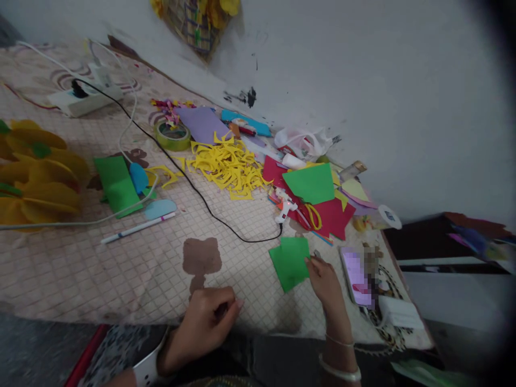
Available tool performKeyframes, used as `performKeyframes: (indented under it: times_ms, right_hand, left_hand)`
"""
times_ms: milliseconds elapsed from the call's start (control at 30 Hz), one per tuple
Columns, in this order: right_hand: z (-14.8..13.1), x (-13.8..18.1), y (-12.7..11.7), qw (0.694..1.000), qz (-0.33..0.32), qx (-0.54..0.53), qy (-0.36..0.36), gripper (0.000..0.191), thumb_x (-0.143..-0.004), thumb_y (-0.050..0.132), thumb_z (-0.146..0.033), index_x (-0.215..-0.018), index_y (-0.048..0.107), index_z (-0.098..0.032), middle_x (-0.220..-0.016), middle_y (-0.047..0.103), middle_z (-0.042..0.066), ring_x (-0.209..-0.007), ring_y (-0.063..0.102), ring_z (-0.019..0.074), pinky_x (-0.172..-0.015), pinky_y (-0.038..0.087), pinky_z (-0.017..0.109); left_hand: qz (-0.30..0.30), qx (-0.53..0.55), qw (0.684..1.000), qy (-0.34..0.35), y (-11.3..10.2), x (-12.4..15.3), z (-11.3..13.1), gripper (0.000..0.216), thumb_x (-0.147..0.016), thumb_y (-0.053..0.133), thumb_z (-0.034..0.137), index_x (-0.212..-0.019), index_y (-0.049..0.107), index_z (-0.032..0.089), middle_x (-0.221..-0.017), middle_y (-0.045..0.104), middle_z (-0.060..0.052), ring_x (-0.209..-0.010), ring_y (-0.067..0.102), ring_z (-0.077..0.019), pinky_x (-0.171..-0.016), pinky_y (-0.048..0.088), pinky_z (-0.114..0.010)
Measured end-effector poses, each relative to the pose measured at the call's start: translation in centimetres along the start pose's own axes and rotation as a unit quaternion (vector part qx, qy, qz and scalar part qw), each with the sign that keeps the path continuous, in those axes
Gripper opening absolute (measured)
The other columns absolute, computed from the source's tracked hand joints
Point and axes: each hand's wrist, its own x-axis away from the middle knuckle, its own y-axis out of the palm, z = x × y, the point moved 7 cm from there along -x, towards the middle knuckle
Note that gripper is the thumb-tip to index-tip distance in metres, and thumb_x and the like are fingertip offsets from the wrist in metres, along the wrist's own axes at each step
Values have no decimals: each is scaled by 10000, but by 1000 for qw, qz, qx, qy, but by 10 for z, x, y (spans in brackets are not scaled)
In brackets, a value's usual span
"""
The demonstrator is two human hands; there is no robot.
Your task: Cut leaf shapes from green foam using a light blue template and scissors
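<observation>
One edge is plenty for light, bendy-looking green paper [292,263], which your right hand [323,278] pinches, left hand [207,320] loosely fisted.

One cloth-covered table [157,279], grid-patterned. Directly upon it are laid: one white power strip [91,106], one yellow-green tape roll [176,142], heaped yellow scraps [228,165], one slim white pen [137,228], one purple-screened smartphone [355,275].

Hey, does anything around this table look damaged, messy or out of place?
Yes: black smudges mar the pale wall behind the table, and yellow scraps lie in a tangled heap. Beside the right hand, the green pieces overlap unevenly.
</observation>
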Motion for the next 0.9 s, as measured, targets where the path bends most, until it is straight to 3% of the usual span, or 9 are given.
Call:
performKeyframes:
  times_ms: [100,233,400,533,667,800,900]
  right_hand:
    - [-14,4,-19,997,65,-46,-2,350,-865,615,-530,-699,679,-229,-962,726,138,-990,608,344,-935,430,491]
    - [-36,17,-23,982,95,-158,29,372,-828,623,-534,-660,669,-205,-664,625,41,-690,532,242,-655,419,363]
    - [-81,37,15,949,18,-310,47,300,-754,746,-485,-692,739,-191,-649,634,4,-630,502,176,-587,419,294]
    - [-107,46,41,923,-54,-377,53,251,-739,777,-443,-687,769,-197,-657,669,15,-645,543,182,-596,457,292]
    - [-113,48,49,909,-94,-402,62,250,-701,826,-429,-754,768,-192,-689,687,15,-641,564,174,-583,464,273]
    - [-103,48,48,912,-70,-398,76,285,-670,848,-414,-636,681,-186,-580,561,-40,-576,472,131,-524,392,232]
    - [-88,44,43,918,-45,-384,86,274,-643,860,-406,-650,707,-178,-597,599,-29,-599,508,146,-555,418,251]
  left_hand:
    - [29,15,999,-7,-5,2,1,327,-893,527,334,-595,422,249,-503,399,45,-464,409,-147,-478,282,-295]
    - [54,47,997,-28,-13,2,5,260,-896,535,355,-667,504,235,-537,366,59,-493,362,-141,-496,262,-288]
    - [71,117,988,-72,-22,-15,6,338,-962,449,438,-722,528,214,-599,405,48,-563,403,-144,-530,319,-274]
    - [48,172,980,-92,-22,-34,1,362,-960,475,487,-794,593,188,-637,502,38,-583,488,-138,-553,394,-265]
    - [10,195,975,-109,-13,-41,-12,367,-944,592,462,-713,584,176,-624,544,43,-580,557,-130,-567,467,-271]
    - [-6,185,974,-132,-2,-39,-26,291,-964,628,397,-798,620,158,-691,601,40,-592,588,-123,-585,521,-284]
    - [-25,165,974,-156,5,-39,-32,255,-976,617,390,-913,657,146,-784,661,10,-633,627,-131,-610,556,-299]
